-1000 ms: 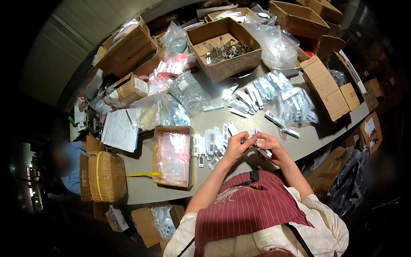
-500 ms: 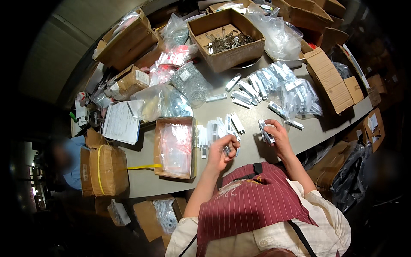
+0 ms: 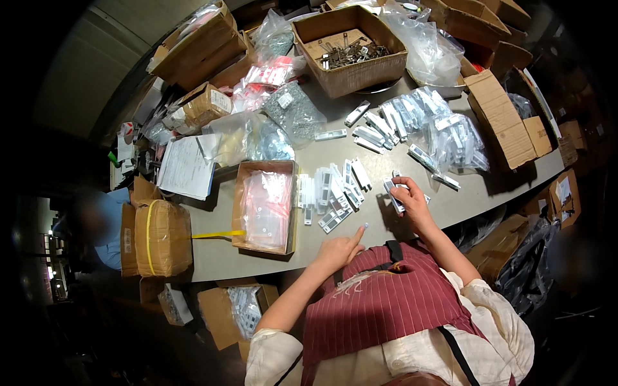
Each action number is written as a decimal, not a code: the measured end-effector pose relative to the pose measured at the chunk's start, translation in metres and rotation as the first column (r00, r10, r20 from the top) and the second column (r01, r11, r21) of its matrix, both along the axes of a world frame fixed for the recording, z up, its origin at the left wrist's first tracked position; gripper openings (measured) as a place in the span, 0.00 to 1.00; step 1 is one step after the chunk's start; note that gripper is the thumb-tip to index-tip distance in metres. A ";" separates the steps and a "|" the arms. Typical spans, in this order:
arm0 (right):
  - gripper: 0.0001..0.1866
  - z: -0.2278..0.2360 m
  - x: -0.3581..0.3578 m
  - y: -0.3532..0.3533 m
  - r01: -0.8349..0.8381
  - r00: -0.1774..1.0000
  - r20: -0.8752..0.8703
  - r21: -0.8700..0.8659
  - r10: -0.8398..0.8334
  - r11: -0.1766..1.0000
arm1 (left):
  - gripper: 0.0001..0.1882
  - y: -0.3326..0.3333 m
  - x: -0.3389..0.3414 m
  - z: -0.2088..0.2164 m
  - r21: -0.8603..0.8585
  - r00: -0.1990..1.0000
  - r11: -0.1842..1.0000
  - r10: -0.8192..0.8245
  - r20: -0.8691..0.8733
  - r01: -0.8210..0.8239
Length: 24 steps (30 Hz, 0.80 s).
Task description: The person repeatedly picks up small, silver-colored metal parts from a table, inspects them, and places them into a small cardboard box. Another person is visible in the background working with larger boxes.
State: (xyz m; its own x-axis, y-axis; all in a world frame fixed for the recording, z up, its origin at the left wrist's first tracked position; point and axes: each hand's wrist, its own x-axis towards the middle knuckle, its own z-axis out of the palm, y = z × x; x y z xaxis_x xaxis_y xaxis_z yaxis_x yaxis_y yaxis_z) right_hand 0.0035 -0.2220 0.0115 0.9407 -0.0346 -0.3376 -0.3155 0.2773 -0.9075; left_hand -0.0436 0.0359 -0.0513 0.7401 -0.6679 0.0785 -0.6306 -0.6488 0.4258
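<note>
The left hand [image 3: 340,251], curled earlier, now extends one finger, any hold unclear; the right hand [image 3: 415,202] still pinches a slim silver-white rectangular piece [image 3: 390,188].

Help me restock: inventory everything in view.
Table: one, grey, centre
Slim parts: many, silver, centre
Bagged parts: many, silver, right
Hardware box: one, brown, far side
Packets box: one, brown, left
Filled bags: several, clear, upper left
Papers: stack, white, left
Strapped carton: one, brown, lower left
Other cartons: several, brown, around table
Co-worker: one, blue sleeve, far left
Apron: one, maroon, bottom
Left hand: one, bare, near table edge
Right hand: one, bare, holding slim part
</note>
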 end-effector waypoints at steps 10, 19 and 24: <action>0.17 -0.004 -0.015 0.011 -0.094 0.994 -0.050 -0.025 0.093 0.995 | 0.17 0.041 -0.035 -0.017 -0.079 0.969 0.980 -0.165 0.183 0.182; 0.23 0.020 -0.011 0.018 -0.217 0.967 -0.092 0.185 0.237 0.958 | 0.10 0.027 -0.012 0.051 -0.521 0.510 0.449 -0.157 -0.846 -0.726; 0.23 0.034 -0.004 0.022 -0.273 0.941 -0.039 0.501 0.337 0.821 | 0.19 0.005 -0.003 0.079 -0.269 0.076 0.179 -0.685 -0.725 -0.946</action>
